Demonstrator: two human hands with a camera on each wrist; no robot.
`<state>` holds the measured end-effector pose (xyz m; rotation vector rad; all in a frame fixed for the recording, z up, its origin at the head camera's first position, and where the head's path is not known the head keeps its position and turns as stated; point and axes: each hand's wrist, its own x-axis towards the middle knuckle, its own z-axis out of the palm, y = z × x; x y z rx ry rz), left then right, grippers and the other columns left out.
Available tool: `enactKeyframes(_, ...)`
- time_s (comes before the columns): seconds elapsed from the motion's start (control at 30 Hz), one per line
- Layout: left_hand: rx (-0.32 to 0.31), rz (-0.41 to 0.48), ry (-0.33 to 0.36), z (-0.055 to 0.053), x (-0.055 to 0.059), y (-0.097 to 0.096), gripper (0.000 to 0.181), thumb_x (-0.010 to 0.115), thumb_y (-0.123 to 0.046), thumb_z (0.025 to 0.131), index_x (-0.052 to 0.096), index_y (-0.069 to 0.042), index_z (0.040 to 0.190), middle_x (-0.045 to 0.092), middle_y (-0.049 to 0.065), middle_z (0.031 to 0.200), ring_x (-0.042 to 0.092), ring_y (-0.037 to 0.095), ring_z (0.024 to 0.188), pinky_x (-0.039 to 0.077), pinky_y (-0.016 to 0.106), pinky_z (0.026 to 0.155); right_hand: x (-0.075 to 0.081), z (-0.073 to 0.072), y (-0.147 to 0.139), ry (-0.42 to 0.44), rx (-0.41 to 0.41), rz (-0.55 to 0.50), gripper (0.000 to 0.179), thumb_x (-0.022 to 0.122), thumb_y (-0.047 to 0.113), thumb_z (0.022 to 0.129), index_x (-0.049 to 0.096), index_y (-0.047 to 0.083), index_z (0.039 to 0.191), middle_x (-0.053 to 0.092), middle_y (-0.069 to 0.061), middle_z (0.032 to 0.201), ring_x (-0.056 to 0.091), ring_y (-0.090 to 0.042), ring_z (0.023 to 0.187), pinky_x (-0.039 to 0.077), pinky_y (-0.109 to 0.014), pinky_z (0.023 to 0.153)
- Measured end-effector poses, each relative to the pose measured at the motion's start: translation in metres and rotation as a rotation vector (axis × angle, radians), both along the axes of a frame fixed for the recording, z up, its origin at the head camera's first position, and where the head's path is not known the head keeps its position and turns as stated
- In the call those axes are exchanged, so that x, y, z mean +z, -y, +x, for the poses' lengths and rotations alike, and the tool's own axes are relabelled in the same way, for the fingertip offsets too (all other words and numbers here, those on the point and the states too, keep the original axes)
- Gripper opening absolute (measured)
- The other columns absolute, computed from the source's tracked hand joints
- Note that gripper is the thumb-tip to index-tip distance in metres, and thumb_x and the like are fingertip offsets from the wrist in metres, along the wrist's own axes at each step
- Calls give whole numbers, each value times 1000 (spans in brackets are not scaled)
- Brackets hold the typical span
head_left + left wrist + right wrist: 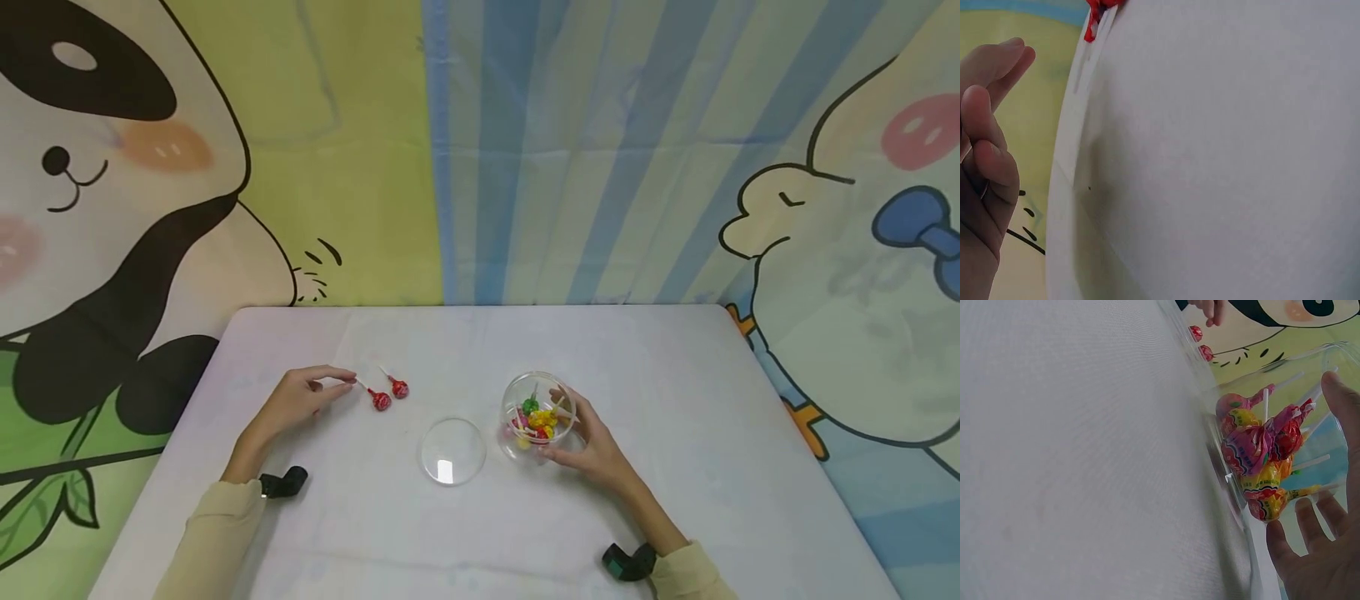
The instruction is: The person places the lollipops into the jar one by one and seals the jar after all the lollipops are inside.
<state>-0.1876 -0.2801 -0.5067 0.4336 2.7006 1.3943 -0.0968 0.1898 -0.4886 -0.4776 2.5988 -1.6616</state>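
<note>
My left hand [303, 398] is beside two red-wrapped lollipops lying on the table. Its fingertips are close to the stick of the nearer lollipop [381, 402]; in the left wrist view the fingers show nothing between them. The other red lollipop [400, 389] lies just beyond. With its thumb and fingers spread around the side, my right hand [592, 442] holds a clear round jar [517, 392]. Inside the jar are several wrapped lollipops [1250, 450] in pink, yellow, red and green, some sticks pointing up. The jar's mouth is uncovered.
A clear round lid [452, 451] lies flat on the white table [420, 542], left of the jar. Black wrist cameras [285, 482] are strapped to both forearms. A cartoon-printed curtain [525, 150] hangs behind the table's far edge.
</note>
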Motion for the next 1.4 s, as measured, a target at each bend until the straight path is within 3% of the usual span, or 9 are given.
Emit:
enactKeyframes(0.13, -34, -50, -25, -8, -8, 3, 23, 71, -16, 88, 73, -15, 110, 72, 9, 111, 46, 10, 41, 41, 26, 41, -2, 0, 0, 8, 4, -5, 87, 79, 8, 77, 30, 6, 149, 42, -24, 148, 38, -38, 136, 37, -63, 104)
enactKeyframes(0.37, -72, -191, -135, -17, -16, -5, 22, 72, -13, 86, 73, -17, 108, 72, 7, 112, 50, 5, 48, 44, 23, 50, -4, -1, -2, 2, 10, -11, 87, 79, 9, 77, 30, 8, 149, 41, -25, 149, 38, -38, 137, 36, -64, 104)
enactKeyframes(0.6, -61, -273, -155, -21, -26, -1, 17, 73, -13, 86, 76, -21, 101, 73, -1, 105, 58, 3, 82, 47, 21, 70, -2, -1, -1, -4, 10, -12, 87, 79, 8, 77, 31, 6, 148, 42, -25, 148, 38, -39, 136, 38, -63, 103)
enactKeyframes(0.87, -64, -289, -103, -21, -24, -2, 10, 70, -13, 88, 73, -18, 96, 69, 0, 97, 51, 3, 61, 42, 23, 63, -2, -1, -2, -1, 7, -10, 87, 79, 8, 77, 31, 7, 149, 41, -25, 148, 38, -38, 137, 37, -64, 103)
enactKeyframes(0.97, -56, -325, -107, -17, -20, -5, 8, 68, -13, 90, 71, -17, 96, 69, 0, 95, 58, 8, 71, 45, 29, 70, -3, -2, -1, -2, 11, -16, 87, 79, 7, 77, 30, 6, 148, 41, -25, 149, 38, -39, 137, 36, -64, 104)
enactKeyframes(1.03, -47, -346, -131, -13, -19, -7, 7, 67, -13, 90, 70, -17, 95, 69, -2, 96, 60, 11, 81, 46, 32, 73, -13, -4, -4, -8, 10, -19, 88, 80, 7, 76, 30, 6, 149, 41, -22, 149, 38, -38, 138, 36, -64, 104)
enactKeyframes(1.2, -29, -300, -183, -4, -13, -13, 7, 67, -14, 90, 70, -18, 95, 69, -3, 95, 62, 12, 88, 48, 33, 76, -36, -11, -11, -16, 3, -12, 91, 82, 11, 76, 29, 9, 150, 42, -13, 151, 38, -32, 139, 38, -61, 105)
enactKeyframes(1.4, -27, -84, -158, 8, 5, -36, 10, 68, -9, 89, 70, -12, 98, 68, 4, 96, 55, 5, 54, 47, 24, 51, -35, -10, -11, 3, -7, -13, 92, 82, 9, 75, 29, 14, 151, 42, -13, 152, 38, -31, 139, 37, -59, 106)
